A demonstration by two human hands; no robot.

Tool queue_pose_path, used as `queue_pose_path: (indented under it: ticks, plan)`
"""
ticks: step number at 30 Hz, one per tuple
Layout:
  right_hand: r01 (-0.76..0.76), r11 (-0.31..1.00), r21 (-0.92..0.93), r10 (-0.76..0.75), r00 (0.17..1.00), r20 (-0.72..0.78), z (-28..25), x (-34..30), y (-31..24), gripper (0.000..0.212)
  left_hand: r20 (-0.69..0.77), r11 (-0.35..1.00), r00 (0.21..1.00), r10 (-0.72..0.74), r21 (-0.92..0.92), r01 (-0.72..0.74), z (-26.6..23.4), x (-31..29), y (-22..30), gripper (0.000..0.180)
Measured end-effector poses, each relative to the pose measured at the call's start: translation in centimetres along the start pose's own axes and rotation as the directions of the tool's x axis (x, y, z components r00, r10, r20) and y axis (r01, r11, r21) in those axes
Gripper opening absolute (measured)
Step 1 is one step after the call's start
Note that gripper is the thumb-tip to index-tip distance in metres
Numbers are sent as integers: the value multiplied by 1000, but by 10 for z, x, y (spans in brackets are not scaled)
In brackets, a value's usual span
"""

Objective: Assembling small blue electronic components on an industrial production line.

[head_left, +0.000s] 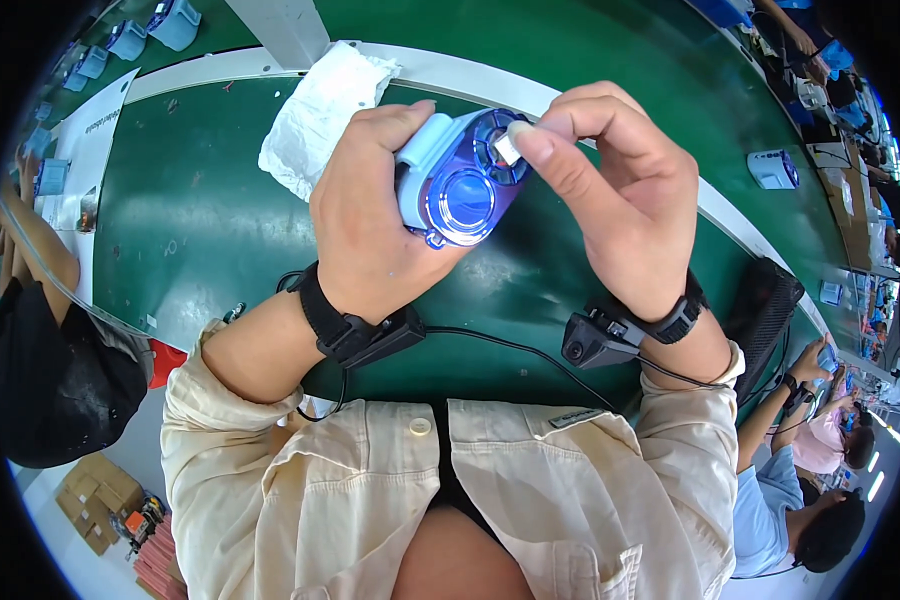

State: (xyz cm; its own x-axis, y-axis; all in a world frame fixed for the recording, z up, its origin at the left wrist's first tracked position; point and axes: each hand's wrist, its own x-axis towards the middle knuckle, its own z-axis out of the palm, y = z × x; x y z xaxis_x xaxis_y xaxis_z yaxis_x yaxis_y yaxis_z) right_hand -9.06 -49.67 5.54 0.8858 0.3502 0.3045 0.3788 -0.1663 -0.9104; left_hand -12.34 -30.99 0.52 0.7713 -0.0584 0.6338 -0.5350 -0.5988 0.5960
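My left hand (365,205) is wrapped round a light-blue plastic device (425,145) above the green bench. Its dark blue-purple front carries a glossy round disc (464,200) and, above that, a round slotted opening. The thumb and index finger of my right hand (620,190) pinch a small white piece (508,150) at this slotted opening. Whether the piece is attached inside cannot be made out. Both wrists wear black straps with small camera units, from which cables run.
A crumpled white sheet (320,120) lies on the green bench (190,230) behind my left hand. A black box-like object (765,310) stands at the right. Similar blue devices (772,169) sit on the green surface beyond the white rail. Other people work at both sides.
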Motion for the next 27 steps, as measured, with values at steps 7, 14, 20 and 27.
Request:
queue_pose_path:
  ticks: [7, 14, 20, 27]
  plan:
    - [119, 990, -76, -124, 990, -61, 7, 0, 10, 5, -6, 999, 1000, 9, 38, -9, 1, 1, -3, 68]
    - [329, 884, -331, -372, 925, -74, 11, 0, 10, 8, -9, 999, 1000, 25, 49, -24, 1, 2, -4, 68]
    - [229, 888, -399, -257, 966, -15, 5, -1, 2, 14, 9, 996, 1000, -22, 92, 21, 1, 2, -1, 68]
    - [-343, 766, 544, 146, 917, 372, 2, 16, 17, 40, 38, 998, 999, 33, -46, -31, 1, 2, -4, 71]
